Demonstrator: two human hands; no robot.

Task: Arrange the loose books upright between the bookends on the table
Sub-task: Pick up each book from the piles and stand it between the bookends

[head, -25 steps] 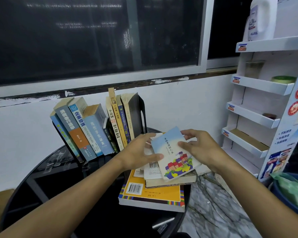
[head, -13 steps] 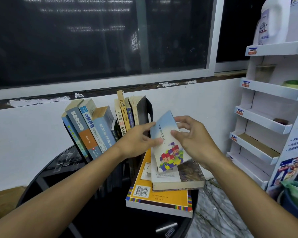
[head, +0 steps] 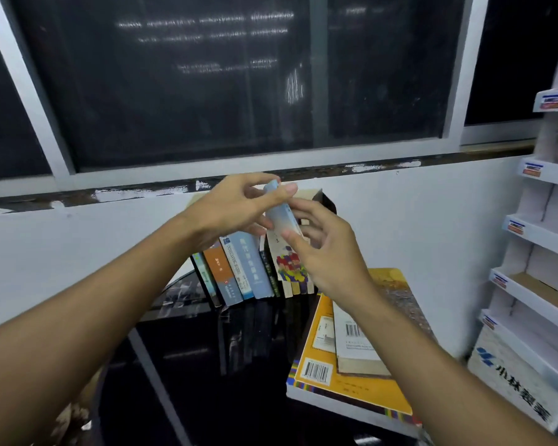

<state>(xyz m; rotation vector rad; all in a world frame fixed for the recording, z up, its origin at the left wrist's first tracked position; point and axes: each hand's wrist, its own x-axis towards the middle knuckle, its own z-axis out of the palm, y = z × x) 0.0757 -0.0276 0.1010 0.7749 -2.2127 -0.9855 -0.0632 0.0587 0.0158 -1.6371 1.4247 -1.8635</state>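
My left hand (head: 229, 207) grips the top of a thin paperback (head: 284, 236), thumb and fingers pinched on its upper corner. My right hand (head: 329, 252) is loosely curled against the same book lower down, thumb pressed on the front cover and fingers behind it, so both hands are closed on it. The paperback stands nearly upright, tilted slightly, its pale blue cover fading to white with a patch of bright red, yellow and purple blocks near the bottom. It is up in the air right in front of the row of books (head: 242, 268) that already leans on the dark glossy counter (head: 207, 365), its lower edge close to the right end of that row. A black bookend (head: 327, 202) shows just behind my right hand; whether the paperback touches the row I cannot tell. Near the counter's right edge lies a flat stack: a yellow book (head: 351, 384) with a barcode, and a white-backed book (head: 358, 346) on top of it.
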